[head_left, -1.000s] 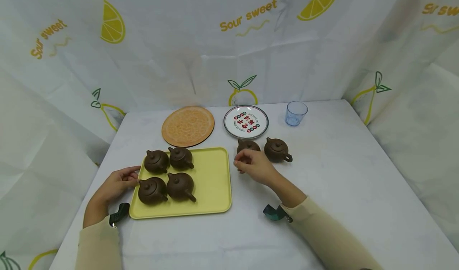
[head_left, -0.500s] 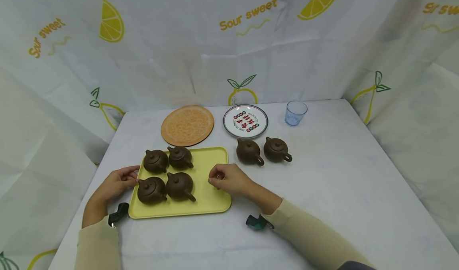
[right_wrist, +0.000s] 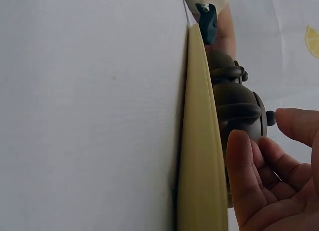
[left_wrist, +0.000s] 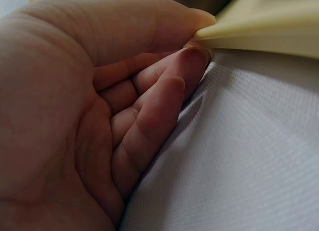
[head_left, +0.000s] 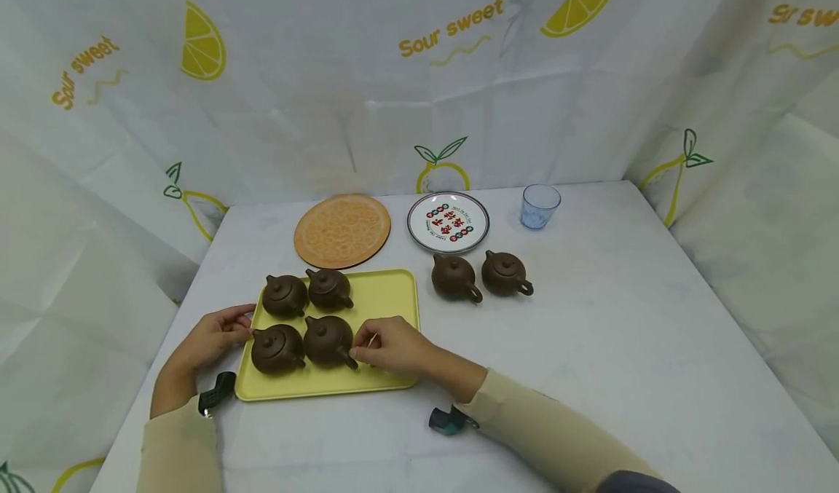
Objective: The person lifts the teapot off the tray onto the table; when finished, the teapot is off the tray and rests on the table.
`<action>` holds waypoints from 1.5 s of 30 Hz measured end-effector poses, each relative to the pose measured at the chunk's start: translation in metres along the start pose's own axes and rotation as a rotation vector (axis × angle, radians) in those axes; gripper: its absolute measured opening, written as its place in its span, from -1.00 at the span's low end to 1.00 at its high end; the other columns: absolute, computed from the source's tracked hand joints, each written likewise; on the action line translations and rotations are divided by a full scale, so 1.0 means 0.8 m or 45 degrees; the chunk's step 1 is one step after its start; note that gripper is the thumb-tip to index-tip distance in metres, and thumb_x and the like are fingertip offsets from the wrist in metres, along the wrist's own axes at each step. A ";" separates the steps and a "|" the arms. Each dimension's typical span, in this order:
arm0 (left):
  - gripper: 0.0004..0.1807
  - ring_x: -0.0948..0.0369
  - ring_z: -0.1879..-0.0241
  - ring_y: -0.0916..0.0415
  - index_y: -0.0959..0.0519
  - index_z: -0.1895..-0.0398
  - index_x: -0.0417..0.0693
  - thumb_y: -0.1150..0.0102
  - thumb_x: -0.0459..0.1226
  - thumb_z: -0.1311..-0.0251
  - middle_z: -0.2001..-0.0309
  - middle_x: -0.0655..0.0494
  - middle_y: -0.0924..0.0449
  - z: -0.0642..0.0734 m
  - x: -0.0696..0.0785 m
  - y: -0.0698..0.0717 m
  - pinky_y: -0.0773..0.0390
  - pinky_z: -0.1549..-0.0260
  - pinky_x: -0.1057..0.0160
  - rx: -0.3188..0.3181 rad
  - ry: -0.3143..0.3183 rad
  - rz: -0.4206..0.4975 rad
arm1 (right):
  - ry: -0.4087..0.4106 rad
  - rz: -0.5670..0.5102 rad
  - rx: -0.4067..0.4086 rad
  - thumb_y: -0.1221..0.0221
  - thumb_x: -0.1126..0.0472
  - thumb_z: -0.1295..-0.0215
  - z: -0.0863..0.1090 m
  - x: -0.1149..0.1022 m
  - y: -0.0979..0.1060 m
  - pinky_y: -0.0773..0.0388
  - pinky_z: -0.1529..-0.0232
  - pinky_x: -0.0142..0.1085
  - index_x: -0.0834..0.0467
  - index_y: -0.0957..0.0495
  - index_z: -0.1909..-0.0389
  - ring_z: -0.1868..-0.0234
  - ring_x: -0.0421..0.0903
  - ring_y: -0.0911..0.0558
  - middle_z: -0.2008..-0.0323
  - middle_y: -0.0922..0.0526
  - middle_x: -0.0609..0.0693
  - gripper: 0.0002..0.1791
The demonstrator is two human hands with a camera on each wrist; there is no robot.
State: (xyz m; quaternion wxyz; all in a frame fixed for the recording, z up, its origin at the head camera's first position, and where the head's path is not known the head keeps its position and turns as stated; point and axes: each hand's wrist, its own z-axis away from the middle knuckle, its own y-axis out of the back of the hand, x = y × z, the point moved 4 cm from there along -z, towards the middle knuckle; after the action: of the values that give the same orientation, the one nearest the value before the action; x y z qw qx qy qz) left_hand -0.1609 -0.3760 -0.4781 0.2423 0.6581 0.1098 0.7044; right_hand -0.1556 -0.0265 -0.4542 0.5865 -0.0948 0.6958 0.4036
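Brown clay teapots stand on a yellow tray (head_left: 390, 289), two at the back and two in front. My left hand (head_left: 208, 338) pinches the tray's left rim; in the left wrist view the thumb lies over the edge (left_wrist: 269, 29) and the fingertips below it. My right hand (head_left: 396, 346) hovers over the tray's right part, fingertips close by the handle of the front right teapot (head_left: 328, 338). The right wrist view shows the thumb and fingers (right_wrist: 239, 156) of that hand apart, bent loosely, with the teapot (right_wrist: 239, 99) just beyond them.
Two more brown teapots, one (head_left: 454, 278) left of the other (head_left: 505, 273), stand on the white table right of the tray. Behind are a round orange mat (head_left: 342, 231), a patterned white plate (head_left: 448, 222) and a blue glass (head_left: 540, 207). A printed curtain (head_left: 295, 114) rises behind the table.
My right hand has moved left and toward me, from in front of the loose teapots to beside the front right teapot on the tray. The left hand keeps its place at the tray's rim.
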 end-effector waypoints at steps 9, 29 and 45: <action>-0.41 0.33 0.37 -0.50 -0.35 -0.24 -0.52 -0.24 -0.54 -0.10 0.28 -0.03 -0.52 0.000 -0.001 0.000 -0.50 0.37 0.41 -0.001 0.002 0.002 | -0.051 0.075 -0.048 -0.29 0.01 -0.27 -0.009 0.000 -0.017 -0.42 0.52 -0.43 0.00 -0.61 0.37 0.56 -0.32 -0.49 0.57 -0.56 -0.25 -0.84; -0.39 0.33 0.38 -0.49 -0.32 -0.26 -0.52 -0.25 -0.52 -0.11 0.27 -0.03 -0.51 0.000 0.000 0.000 -0.49 0.39 0.40 -0.006 -0.009 -0.008 | 0.010 0.259 0.000 -0.21 0.12 -0.36 0.001 -0.011 -0.007 -0.43 0.44 -0.45 0.07 -0.64 0.32 0.49 -0.34 -0.48 0.48 -0.52 -0.26 -0.87; -0.37 0.33 0.36 -0.49 -0.29 -0.30 -0.51 -0.23 -0.52 -0.15 0.27 0.03 -0.52 -0.001 -0.004 0.002 -0.49 0.37 0.40 -0.018 0.016 0.023 | -0.036 0.189 0.088 -0.18 0.09 -0.39 0.020 -0.020 0.051 -0.48 0.43 -0.36 0.04 -0.61 0.34 0.42 -0.29 -0.57 0.41 -0.57 -0.21 -0.86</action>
State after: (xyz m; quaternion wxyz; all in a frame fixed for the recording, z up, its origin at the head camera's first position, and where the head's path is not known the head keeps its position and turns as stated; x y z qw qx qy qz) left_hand -0.1622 -0.3785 -0.4799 0.2398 0.6531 0.1004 0.7113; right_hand -0.1637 0.0058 -0.4215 0.5677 -0.0170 0.7060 0.4229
